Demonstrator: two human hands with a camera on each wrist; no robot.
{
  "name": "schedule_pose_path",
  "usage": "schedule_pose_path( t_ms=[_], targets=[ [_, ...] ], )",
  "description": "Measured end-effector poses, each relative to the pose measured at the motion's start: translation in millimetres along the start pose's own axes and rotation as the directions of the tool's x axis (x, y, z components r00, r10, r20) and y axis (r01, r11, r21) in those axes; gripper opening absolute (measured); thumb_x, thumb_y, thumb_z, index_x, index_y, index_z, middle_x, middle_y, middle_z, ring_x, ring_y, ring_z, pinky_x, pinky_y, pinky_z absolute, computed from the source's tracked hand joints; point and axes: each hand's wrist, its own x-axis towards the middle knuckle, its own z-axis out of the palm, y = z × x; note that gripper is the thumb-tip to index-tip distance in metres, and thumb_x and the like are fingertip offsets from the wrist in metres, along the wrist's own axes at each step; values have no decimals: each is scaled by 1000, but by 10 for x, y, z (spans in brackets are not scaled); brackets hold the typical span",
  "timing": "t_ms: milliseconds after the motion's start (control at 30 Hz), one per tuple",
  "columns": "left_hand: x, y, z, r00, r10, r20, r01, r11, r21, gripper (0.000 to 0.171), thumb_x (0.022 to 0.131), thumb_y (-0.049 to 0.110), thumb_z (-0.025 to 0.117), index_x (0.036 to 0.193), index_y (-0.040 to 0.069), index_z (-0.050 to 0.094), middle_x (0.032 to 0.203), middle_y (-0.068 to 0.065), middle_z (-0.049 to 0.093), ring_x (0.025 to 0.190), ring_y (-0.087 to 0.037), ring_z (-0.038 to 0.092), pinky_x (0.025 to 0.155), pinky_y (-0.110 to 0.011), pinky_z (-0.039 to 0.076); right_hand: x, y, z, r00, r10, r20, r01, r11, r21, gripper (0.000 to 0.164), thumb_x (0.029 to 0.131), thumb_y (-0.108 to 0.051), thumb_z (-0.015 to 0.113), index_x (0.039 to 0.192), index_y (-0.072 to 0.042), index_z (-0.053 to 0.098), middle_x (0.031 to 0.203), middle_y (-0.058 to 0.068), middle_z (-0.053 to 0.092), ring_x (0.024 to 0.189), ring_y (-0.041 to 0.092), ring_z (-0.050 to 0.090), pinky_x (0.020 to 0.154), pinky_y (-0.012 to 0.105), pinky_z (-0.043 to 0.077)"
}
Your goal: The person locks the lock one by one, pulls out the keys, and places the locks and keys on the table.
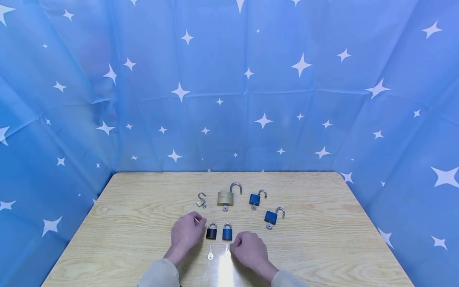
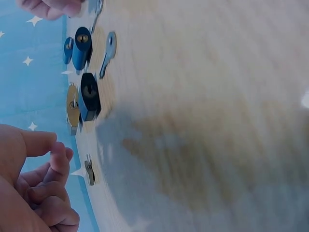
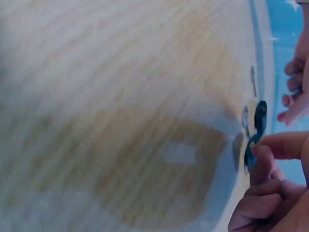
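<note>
A black padlock (image 1: 211, 233) and a blue padlock (image 1: 227, 234) stand out side by side, shackles closed. In front of each lies a silver key: the left key (image 1: 210, 252) under the black one, the right key (image 1: 227, 250) under the blue one. My left hand (image 1: 188, 229) is just left of the black padlock, its fingers loosely curled and nothing between them. My right hand (image 1: 250, 249) hovers beside the right key, thumb and forefinger together. In the right wrist view, no object shows between the right fingertips (image 3: 260, 152).
Behind, a small brass padlock (image 1: 201, 202), a large brass padlock (image 1: 225, 198) and two blue ones, the nearer blue padlock (image 1: 270, 217) at the right, lie with shackles swung out and keys at their bottoms. A star-patterned blue curtain (image 1: 229, 135) borders the wooden table (image 1: 322, 239).
</note>
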Motion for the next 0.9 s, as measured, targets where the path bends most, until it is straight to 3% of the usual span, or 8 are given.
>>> schedule_pose_path(
  t_ms=[167,300,533,733,900],
  targets=[
    [156,-38,-9,999,-25,-47,26,999,19,17,88,32,63,84,15,68,58,3,55,49,-15,45,45,-32,33,30,26,-136,1000,5,10,-5,1000,19,21,81,-24,69,64,-19,57,56,-9,54,48,10,48,45,30,38],
    [312,-63,-28,998,-50,-41,52,997,49,22,89,32,62,79,13,66,60,2,56,51,-16,48,46,-33,35,67,59,-256,999,20,28,-21,999,42,20,85,-30,67,70,-18,61,53,-8,55,45,10,51,44,31,39],
    [506,-13,4,993,-118,15,117,990,80,51,93,42,55,52,16,41,45,4,33,42,-14,31,39,-30,23,119,121,-384,1000,26,2,-27,999,40,20,87,-31,64,73,-17,66,55,-9,55,46,9,50,46,30,38],
    [645,-10,104,984,-176,2,175,979,103,49,93,46,54,57,13,47,51,-2,45,47,-20,45,42,-34,33,133,150,-401,999,42,9,-42,999,25,23,88,-34,64,73,-17,66,54,-8,54,47,10,50,47,30,38],
    [728,-6,169,979,-204,-8,203,969,140,55,92,52,55,55,12,48,49,-3,47,46,-20,46,41,-33,33,151,191,-408,998,62,10,-63,998,17,25,90,-37,62,74,-18,65,53,-8,55,47,11,51,48,31,38]
  ],
)
